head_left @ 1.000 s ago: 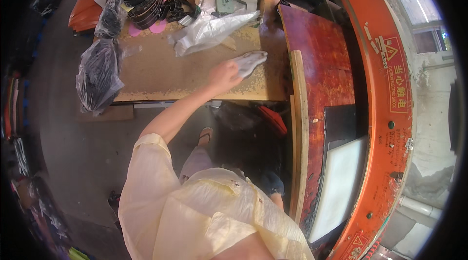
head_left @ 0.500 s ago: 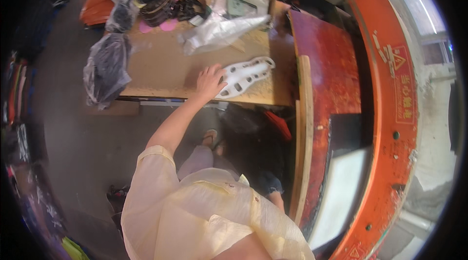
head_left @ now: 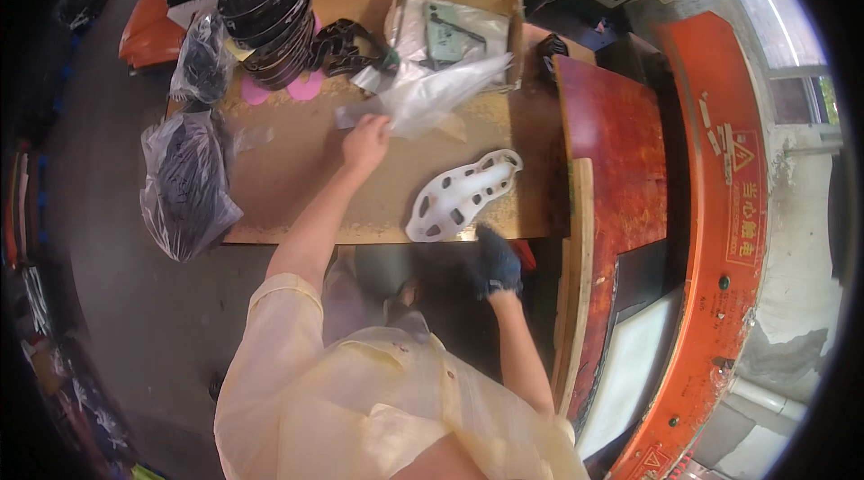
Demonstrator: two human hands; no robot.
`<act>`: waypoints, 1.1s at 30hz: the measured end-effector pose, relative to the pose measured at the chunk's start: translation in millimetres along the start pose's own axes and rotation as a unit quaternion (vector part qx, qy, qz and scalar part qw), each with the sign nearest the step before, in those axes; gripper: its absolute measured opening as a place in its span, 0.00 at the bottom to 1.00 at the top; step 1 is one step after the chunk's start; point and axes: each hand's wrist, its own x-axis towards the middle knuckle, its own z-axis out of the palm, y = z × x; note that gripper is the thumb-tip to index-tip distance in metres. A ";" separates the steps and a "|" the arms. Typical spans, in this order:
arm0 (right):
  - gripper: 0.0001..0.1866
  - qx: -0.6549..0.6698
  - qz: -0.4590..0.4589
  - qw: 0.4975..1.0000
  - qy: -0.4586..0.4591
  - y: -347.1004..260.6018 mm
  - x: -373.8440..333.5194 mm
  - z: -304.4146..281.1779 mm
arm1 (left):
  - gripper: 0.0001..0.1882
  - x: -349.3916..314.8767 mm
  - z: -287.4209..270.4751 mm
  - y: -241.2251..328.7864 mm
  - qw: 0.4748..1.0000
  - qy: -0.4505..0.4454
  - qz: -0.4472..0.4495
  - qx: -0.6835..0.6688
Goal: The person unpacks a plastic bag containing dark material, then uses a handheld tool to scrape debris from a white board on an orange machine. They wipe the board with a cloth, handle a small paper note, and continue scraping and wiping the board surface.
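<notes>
My left hand (head_left: pixel 366 143) is bare and reaches over the table, its fingers pinched at the near-left edge of a clear plastic bag (head_left: pixel 436 100). The bag lies crumpled. To the right, a white sole-shaped plate with cut-out holes (head_left: pixel 464 196) rests on the table, its lower end near the front edge. My right hand (head_left: pixel 499 266), in a dark blue glove, hangs just off that edge, close below the plate. Motion blurs its fingers, and I cannot make out whether they hold anything.
On the brown table (head_left: pixel 297 183), a stack of black curved bands (head_left: pixel 265 17) stands at the back left. Black stuff in plastic bags (head_left: pixel 184 174) overhangs the left edge. An open cardboard box (head_left: pixel 515 35) sits behind. A red board (head_left: pixel 621 147) and orange machine beam (head_left: pixel 711 210) rise at right.
My left hand has left the white plate and moved back and left to the plastic bag. The gloved right hand has come up to the table's front edge. The view has shifted.
</notes>
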 end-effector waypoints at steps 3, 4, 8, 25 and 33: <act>0.36 -0.046 -0.031 0.997 0.057 -26.7 73.9 20.3 | 0.11 -0.7 2.0 34.4 0.991 0.031 0.123 -0.033; 0.38 -0.108 -0.045 0.989 0.091 -32.3 100.4 29.3 | 0.11 -4.8 4.3 49.9 0.988 0.003 0.150 -0.043; 0.38 -0.156 -0.063 0.973 0.158 -35.2 186.2 56.2 | 0.10 -8.9 16.0 89.5 0.974 -0.050 0.151 -0.162; 0.37 -0.199 0.084 0.964 -0.156 -21.4 242.7 76.2 | 0.14 3.4 -8.0 47.9 0.963 -0.051 -0.057 -0.258; 0.42 -0.189 -0.250 0.949 0.035 -1.5 186.5 27.7 | 0.07 24.5 3.4 68.1 0.994 0.032 0.101 -0.007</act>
